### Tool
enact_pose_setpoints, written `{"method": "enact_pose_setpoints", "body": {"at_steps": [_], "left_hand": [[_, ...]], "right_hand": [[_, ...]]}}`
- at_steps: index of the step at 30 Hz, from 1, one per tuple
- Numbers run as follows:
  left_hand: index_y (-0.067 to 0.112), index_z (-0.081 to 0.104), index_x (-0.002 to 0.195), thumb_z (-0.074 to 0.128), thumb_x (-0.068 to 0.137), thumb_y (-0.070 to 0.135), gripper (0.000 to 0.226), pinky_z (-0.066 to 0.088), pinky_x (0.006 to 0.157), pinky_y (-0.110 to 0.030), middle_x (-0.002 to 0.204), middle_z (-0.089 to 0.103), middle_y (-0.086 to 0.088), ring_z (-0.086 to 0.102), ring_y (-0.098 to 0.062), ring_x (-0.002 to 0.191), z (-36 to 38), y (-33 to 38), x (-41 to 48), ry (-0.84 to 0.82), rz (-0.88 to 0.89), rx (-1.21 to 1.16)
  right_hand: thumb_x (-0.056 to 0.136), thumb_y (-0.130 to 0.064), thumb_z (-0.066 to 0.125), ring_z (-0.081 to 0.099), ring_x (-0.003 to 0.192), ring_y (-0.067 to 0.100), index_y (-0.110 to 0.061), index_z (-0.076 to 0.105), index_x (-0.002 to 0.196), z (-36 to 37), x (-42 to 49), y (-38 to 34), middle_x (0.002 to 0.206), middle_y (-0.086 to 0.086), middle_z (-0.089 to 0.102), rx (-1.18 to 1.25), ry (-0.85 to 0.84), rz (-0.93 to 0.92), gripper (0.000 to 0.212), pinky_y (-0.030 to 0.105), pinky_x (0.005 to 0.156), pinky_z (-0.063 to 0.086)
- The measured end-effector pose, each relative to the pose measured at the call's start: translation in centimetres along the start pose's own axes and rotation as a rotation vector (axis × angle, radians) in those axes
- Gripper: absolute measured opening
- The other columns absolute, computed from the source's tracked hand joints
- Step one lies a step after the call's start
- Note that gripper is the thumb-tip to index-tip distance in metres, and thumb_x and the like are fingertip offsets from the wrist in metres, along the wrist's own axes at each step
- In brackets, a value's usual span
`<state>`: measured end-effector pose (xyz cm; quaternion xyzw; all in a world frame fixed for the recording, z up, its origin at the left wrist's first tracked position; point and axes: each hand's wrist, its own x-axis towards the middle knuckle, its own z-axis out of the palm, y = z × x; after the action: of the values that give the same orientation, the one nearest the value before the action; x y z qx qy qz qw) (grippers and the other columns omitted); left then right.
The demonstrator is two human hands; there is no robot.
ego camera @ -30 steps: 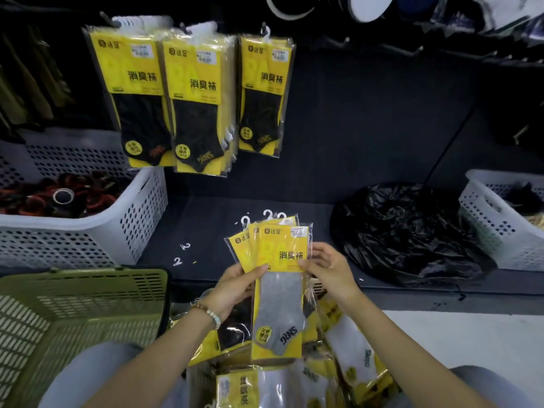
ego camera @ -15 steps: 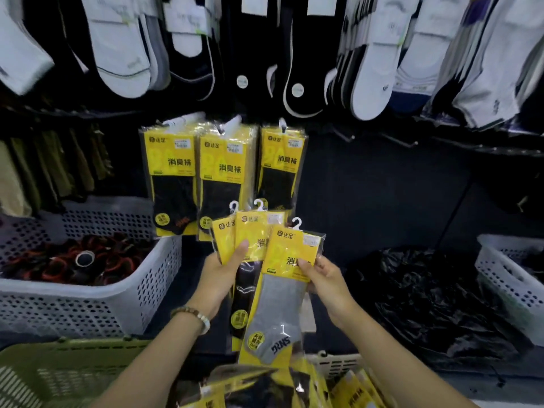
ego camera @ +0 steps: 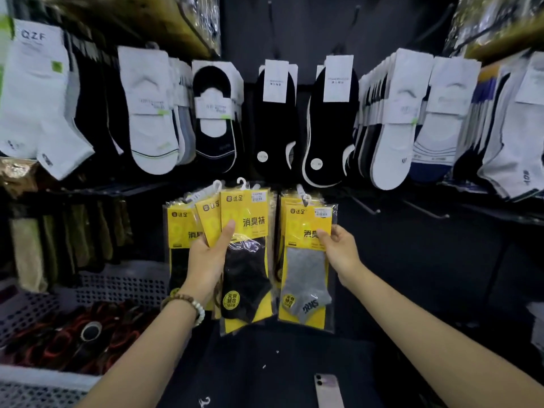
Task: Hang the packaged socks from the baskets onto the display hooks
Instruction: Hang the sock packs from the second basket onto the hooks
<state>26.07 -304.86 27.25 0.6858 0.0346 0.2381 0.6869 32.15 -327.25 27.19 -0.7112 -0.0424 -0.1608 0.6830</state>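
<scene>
The left hand [ego camera: 210, 256] grips spare black-sock packs [ego camera: 245, 269] fanned aside, while the right hand [ego camera: 338, 250] pinches the grey-sock pack [ego camera: 304, 278] upright, top edge leading toward the rack's [ego camera: 412, 260] lower-middle display hooks [ego camera: 428, 212].

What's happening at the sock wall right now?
A person is stocking yellow sock packs. The left hand grips a fanned bunch of black-sock packs. The right hand pinches a single grey-sock pack by its yellow card, holding it up in front of the hanging packs on the wall. Whether the grey-sock pack has caught a hook cannot be told.
</scene>
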Motion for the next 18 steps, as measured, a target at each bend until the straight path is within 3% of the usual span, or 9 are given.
{"method": "enact_pose_setpoints", "body": {"at_steps": [3, 5, 8, 12, 15, 18], "left_hand": [[0.024, 0.057, 0.082, 0.062, 0.073, 0.059, 0.036, 0.037, 0.06, -0.018, 0.078, 0.056, 0.007, 0.051, -0.003, 0.065, -0.1, -0.3, 0.3, 0.016, 0.008, -0.017], [0.019, 0.061, 0.091, 0.062, 0.076, 0.057, 0.042, 0.039, 0.063, -0.02, 0.083, 0.059, 0.004, 0.053, -0.006, 0.069, -0.3, -0.6, 0.5, 0.012, 0.013, -0.016], [0.027, 0.059, 0.085, 0.062, 0.074, 0.058, 0.032, 0.04, 0.066, -0.018, 0.083, 0.06, 0.01, 0.055, -0.001, 0.07, -0.3, -0.8, 0.4, -0.025, 0.026, -0.026], [0.034, 0.061, 0.085, 0.063, 0.079, 0.052, 0.019, 0.036, 0.066, -0.016, 0.076, 0.067, 0.021, 0.059, 0.014, 0.066, -0.2, -1.1, 0.1, -0.012, 0.029, -0.033], [0.028, 0.063, 0.082, 0.063, 0.078, 0.053, 0.025, 0.037, 0.062, -0.015, 0.073, 0.061, 0.015, 0.057, 0.003, 0.061, -0.2, -1.2, -0.3, -0.026, 0.004, -0.04], [0.027, 0.06, 0.075, 0.063, 0.077, 0.053, 0.026, 0.039, 0.061, -0.016, 0.076, 0.059, 0.01, 0.052, -0.002, 0.065, -0.1, -1.5, -0.9, -0.046, -0.028, -0.054]], "right_hand": [[0.094, -0.013, 0.056, 0.066, 0.097, 0.03, -0.004, 0.062, 0.097, 1.4, 2.1, 0.8, 0.104, 0.017, 0.069, -0.069, 0.035, 0.024, 0.012, 0.044, 0.089, 0.053], [0.092, -0.02, 0.061, 0.063, 0.096, 0.036, 0.001, 0.063, 0.094, 1.9, 3.3, 1.7, 0.102, 0.022, 0.067, -0.108, 0.113, 0.067, 0.021, 0.042, 0.081, 0.053], [0.083, -0.033, 0.071, 0.058, 0.083, 0.023, -0.012, 0.061, 0.079, 2.1, 4.4, 2.7, 0.085, 0.007, 0.064, -0.069, 0.245, 0.184, 0.024, 0.03, 0.07, 0.041], [0.08, -0.032, 0.074, 0.054, 0.071, 0.017, -0.012, 0.06, 0.088, 1.5, 4.5, 4.0, 0.087, 0.007, 0.064, -0.088, 0.359, 0.287, 0.026, 0.029, 0.064, 0.043], [0.082, -0.025, 0.073, 0.054, 0.081, 0.016, -0.009, 0.058, 0.1, 1.0, 3.0, 4.5, 0.1, 0.008, 0.063, -0.094, 0.398, 0.254, 0.029, 0.028, 0.072, 0.043], [0.084, -0.026, 0.07, 0.058, 0.089, 0.015, -0.013, 0.056, 0.106, 1.0, 0.4, 3.5, 0.102, 0.002, 0.061, -0.003, 0.286, 0.181, 0.029, 0.025, 0.073, 0.046]]}}
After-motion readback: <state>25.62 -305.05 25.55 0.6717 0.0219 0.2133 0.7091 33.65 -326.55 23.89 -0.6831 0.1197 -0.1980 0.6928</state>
